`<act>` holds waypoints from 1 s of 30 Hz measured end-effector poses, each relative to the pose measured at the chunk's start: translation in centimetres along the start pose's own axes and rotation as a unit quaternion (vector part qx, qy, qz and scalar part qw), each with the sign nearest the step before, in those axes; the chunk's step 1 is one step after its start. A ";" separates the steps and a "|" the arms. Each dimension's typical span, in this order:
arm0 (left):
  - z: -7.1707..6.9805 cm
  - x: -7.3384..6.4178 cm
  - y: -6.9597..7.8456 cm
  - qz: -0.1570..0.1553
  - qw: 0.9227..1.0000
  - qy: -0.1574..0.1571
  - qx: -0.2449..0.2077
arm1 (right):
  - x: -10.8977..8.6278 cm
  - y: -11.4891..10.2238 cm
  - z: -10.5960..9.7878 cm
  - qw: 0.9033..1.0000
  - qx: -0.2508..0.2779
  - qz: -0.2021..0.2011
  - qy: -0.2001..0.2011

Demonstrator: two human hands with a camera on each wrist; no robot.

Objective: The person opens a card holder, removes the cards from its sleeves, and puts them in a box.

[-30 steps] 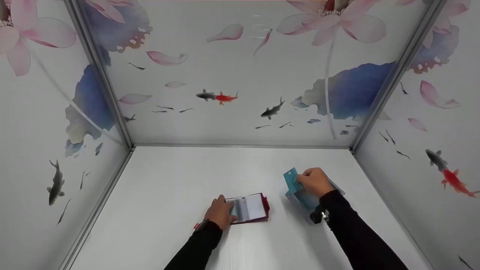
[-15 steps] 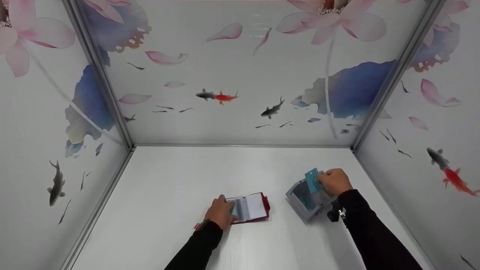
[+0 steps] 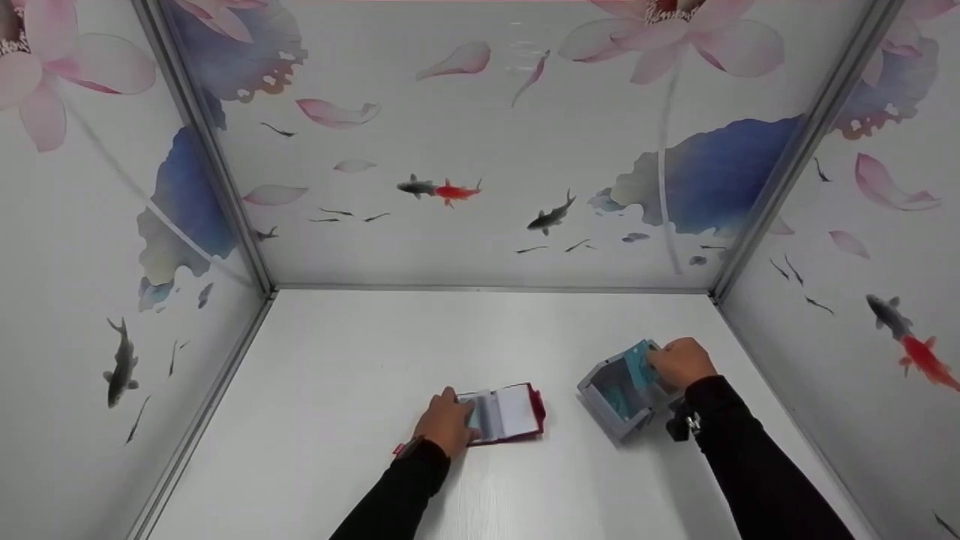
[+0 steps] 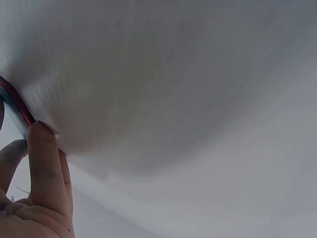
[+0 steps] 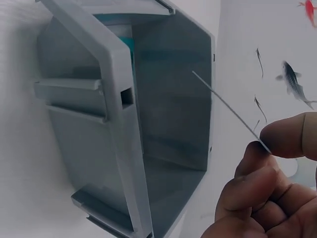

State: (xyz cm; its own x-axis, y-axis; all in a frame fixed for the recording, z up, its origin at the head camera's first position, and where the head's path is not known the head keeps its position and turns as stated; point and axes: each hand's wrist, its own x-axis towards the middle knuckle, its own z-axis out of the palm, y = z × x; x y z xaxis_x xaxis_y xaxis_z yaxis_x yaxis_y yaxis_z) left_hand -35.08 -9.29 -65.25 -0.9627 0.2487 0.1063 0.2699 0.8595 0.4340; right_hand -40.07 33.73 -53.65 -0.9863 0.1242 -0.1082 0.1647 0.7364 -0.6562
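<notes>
The left hand point(image 3: 444, 424) grips the left side of an open red booklet point(image 3: 516, 412); its white page and clear sleeves spread to the right of those fingers, and in the left wrist view a fingertip meets the red cover's edge. Farther off, the right hand point(image 3: 681, 364) pinches a blue card point(image 3: 639, 366) between thumb and finger; the card juts out left of the fingertips, over the opening of a grey box point(image 5: 126, 148), which sits left of and below those fingers. Whether card and box touch, I cannot tell. A second ago the card was over the box's left end, with the hand covering much of the opening; both have shifted right, while the left hand and booklet have stayed put.
</notes>
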 end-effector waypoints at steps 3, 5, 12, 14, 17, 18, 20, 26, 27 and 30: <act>0.0 0.1 0.0 0.001 1.000 0.001 0.002 | 0.1 0.3 0.3 1.000 -0.022 -0.007 -0.009; 0.0 0.1 0.1 0.003 1.000 0.001 0.003 | 0.3 0.5 0.4 0.999 -0.035 -0.011 -0.014; 0.1 0.0 0.0 0.007 1.000 0.003 0.002 | 0.4 0.7 0.1 0.998 -0.048 -0.029 -0.028; 0.1 -0.1 -0.2 0.009 1.000 0.003 0.001 | 0.4 0.7 -0.1 0.998 -0.041 -0.027 -0.040; 0.2 -0.1 -0.5 0.013 1.000 0.003 0.003 | 0.3 0.8 -0.3 0.998 -0.030 -0.021 -0.054; 0.3 0.0 -0.6 0.014 1.000 0.004 0.004 | 0.2 0.9 -0.3 0.998 -0.030 -0.019 -0.058; 0.4 0.0 -0.7 0.015 1.000 0.006 -0.001 | 0.2 1.1 -0.3 0.997 -0.030 -0.019 -0.061; 0.3 0.0 -0.5 0.011 1.000 0.008 -0.006 | -0.3 0.6 0.2 0.994 -0.063 -0.052 -0.078; 0.3 0.1 -0.5 0.011 1.000 0.009 -0.002 | -0.4 0.4 0.4 0.993 -0.068 -0.059 -0.080; 0.4 0.0 -0.5 0.013 1.000 0.013 0.009 | -0.5 -0.3 1.1 0.990 -0.086 -0.070 -0.084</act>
State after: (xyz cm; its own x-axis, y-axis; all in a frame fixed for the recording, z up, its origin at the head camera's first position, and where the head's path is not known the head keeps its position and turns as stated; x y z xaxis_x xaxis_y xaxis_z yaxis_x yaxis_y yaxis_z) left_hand -35.22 -9.55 -65.84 -0.9554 0.2595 0.1407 0.2949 0.8608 0.4148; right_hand -39.60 32.70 -54.20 -0.9836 -0.0883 -0.1571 0.0104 0.8424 -0.5387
